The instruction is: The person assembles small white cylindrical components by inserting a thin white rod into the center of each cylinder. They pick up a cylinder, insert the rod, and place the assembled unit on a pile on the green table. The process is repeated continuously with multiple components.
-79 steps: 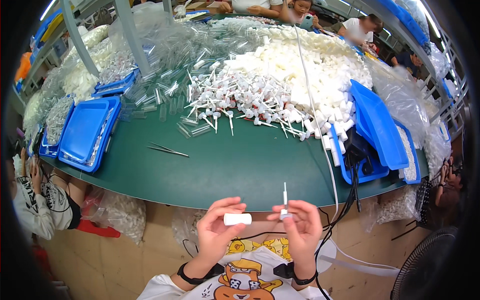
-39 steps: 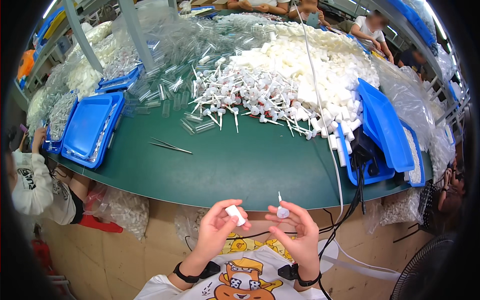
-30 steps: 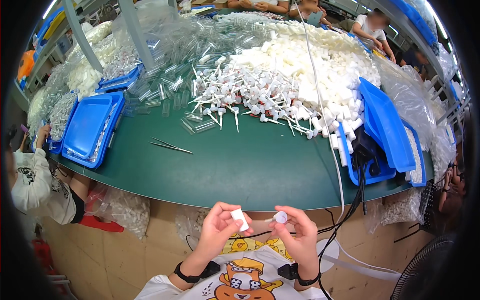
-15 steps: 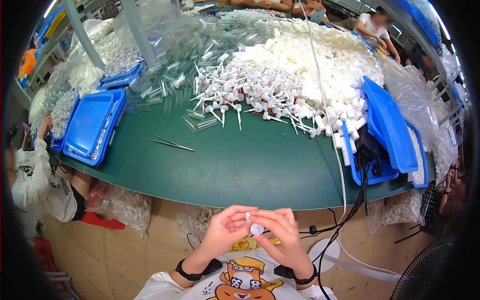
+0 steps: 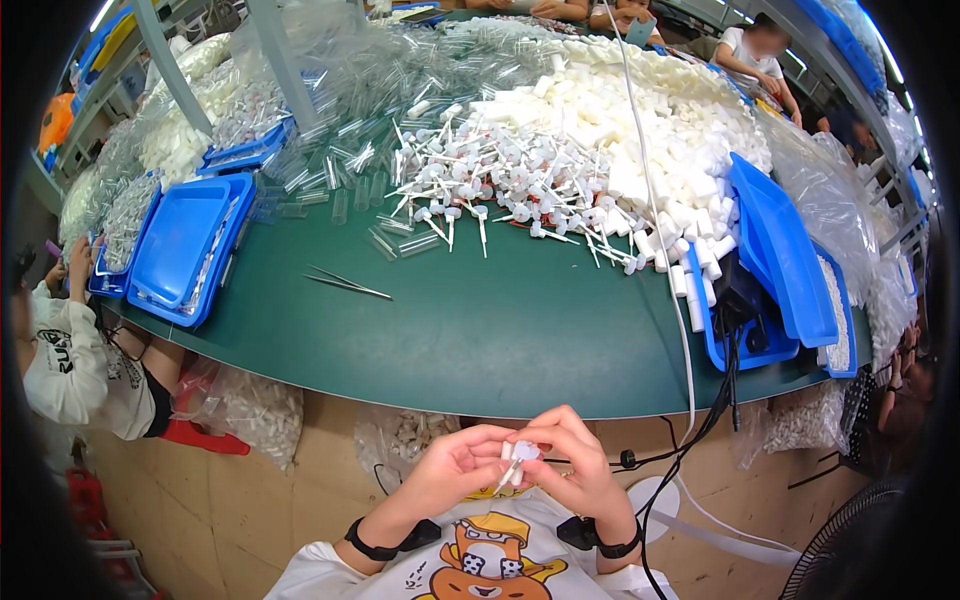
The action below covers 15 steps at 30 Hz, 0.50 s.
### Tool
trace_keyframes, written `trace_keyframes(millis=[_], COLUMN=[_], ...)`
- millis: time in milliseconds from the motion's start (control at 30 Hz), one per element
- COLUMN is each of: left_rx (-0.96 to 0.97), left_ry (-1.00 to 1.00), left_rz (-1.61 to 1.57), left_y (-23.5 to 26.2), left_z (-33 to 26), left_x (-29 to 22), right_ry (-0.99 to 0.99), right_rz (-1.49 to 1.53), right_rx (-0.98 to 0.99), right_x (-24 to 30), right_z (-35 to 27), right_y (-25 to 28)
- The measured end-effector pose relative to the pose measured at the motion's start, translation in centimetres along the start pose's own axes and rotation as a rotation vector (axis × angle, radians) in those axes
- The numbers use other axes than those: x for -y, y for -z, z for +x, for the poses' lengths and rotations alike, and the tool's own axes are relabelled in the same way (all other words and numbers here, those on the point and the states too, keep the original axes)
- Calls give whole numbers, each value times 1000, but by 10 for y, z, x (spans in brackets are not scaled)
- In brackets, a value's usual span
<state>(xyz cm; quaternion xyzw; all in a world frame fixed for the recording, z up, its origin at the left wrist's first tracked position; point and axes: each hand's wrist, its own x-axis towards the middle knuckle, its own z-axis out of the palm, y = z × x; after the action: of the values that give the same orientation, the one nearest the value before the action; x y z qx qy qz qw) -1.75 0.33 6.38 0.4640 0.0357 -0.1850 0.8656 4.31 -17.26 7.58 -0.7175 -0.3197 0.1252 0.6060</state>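
a person's left hand [image 5: 455, 470] and right hand [image 5: 570, 468] meet just below the near edge of the green tabletop [image 5: 500, 330], fingertips pinched together on a small white pump part [image 5: 517, 458]. the part sits between the two hands, touching both, held in the air over the person's chest and well apart from the stock on the tabletop. a thin tube on it slants down toward the left hand. both hands are closed on the piece. both wrists wear black bands. farther back on the tabletop lies a heap of white pumps [image 5: 510, 190] with thin stems, beside a mound of white caps [image 5: 650, 110] and a scatter of clear tubes [image 5: 350, 150]. tweezers [image 5: 345, 284] lie alone on the bare green. blue trays sit at the left [image 5: 190, 250] and right [image 5: 780, 260]. another person in a white sleeve [image 5: 75, 350] sits at the left edge.
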Motion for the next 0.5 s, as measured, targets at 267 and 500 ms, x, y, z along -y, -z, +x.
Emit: trace_keyframes(millis=[267, 500], left_rx=[50, 45], left_ry=[47, 14], left_rz=[44, -37], left_y=[-1, -3], left_z=[-1, 0], left_x=[0, 0], right_ry=[61, 56], right_rz=[-19, -90], right_rx=[124, 89], right_x=[-8, -10], right_z=[4, 5], right_y=[13, 19])
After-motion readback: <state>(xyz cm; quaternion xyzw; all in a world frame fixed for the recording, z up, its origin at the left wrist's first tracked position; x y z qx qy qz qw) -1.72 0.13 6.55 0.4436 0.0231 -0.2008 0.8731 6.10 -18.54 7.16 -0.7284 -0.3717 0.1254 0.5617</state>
